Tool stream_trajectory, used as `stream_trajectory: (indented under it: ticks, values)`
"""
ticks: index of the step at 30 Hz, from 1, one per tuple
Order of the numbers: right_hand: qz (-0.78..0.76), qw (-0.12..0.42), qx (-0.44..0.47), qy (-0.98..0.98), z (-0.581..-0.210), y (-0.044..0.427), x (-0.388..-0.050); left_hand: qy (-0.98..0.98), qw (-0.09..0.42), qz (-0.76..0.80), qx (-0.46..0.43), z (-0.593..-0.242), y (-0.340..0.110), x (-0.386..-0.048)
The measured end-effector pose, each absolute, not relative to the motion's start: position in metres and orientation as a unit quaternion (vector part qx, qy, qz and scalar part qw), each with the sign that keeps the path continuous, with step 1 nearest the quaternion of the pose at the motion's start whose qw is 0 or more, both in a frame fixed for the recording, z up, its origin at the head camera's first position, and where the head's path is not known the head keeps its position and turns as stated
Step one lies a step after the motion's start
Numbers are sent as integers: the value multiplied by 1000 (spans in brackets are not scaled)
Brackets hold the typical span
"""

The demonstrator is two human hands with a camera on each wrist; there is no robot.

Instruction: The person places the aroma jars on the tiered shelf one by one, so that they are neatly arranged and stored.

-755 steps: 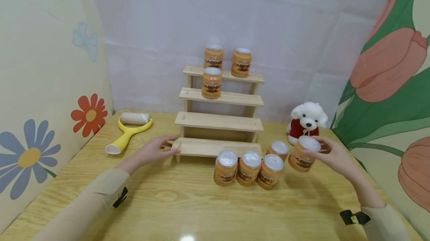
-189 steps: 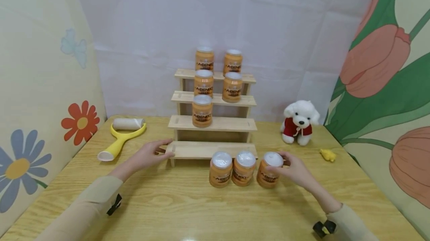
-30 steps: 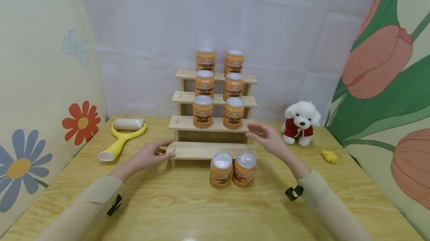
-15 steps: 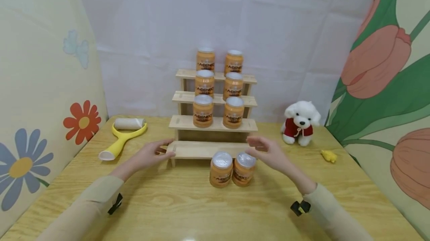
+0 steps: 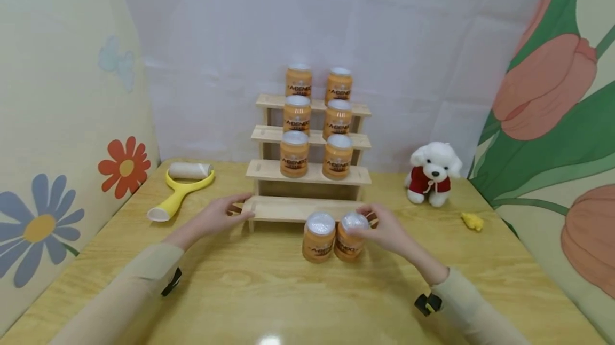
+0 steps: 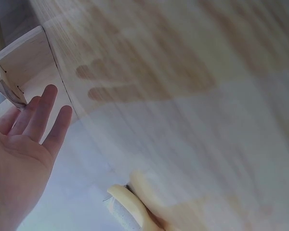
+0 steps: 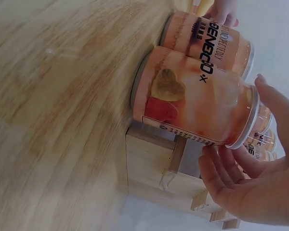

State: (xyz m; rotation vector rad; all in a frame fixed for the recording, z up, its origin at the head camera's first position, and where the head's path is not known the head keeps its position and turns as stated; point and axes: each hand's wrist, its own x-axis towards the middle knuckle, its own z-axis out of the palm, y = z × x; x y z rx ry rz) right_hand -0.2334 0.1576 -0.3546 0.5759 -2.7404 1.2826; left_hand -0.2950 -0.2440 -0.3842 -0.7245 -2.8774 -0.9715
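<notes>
A stepped wooden display rack (image 5: 307, 208) stands mid-table. My left hand (image 5: 222, 218) holds the left end of its lowest step, thumb in front and fingers behind; the left wrist view shows the rack's end (image 6: 31, 60) against the fingers. My right hand (image 5: 384, 229) grips an orange can (image 7: 197, 103) near its silver rim, thumb on one side and fingers on the other. This can is upright on the table. Close beside it, on its left, stands another orange can (image 5: 319, 243). Paired orange cans (image 5: 294, 159) stand on each of the three upper steps.
A yellow-handled lint roller (image 5: 178, 195) lies at the left. At the back right sits a white toy dog (image 5: 434, 174) in a red top, with a small yellow object (image 5: 472, 221) in front of it. A white cloth (image 5: 230, 67) hangs behind the rack.
My right hand has come down from beside the third step's right can to the right-hand can on the table, and now grips it. My left hand has stayed at the rack.
</notes>
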Motion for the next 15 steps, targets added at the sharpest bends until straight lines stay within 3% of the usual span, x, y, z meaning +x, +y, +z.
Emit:
stream_trajectory:
  ticks: [11,15]
  values:
    - [370,-10,267,-890,-349,181,-230,-923,0,-313,-225,-383,-241,-294]
    - [381,-29,248,-890,-351,182,-226,-924,0,-313,-221,-383,-242,-294]
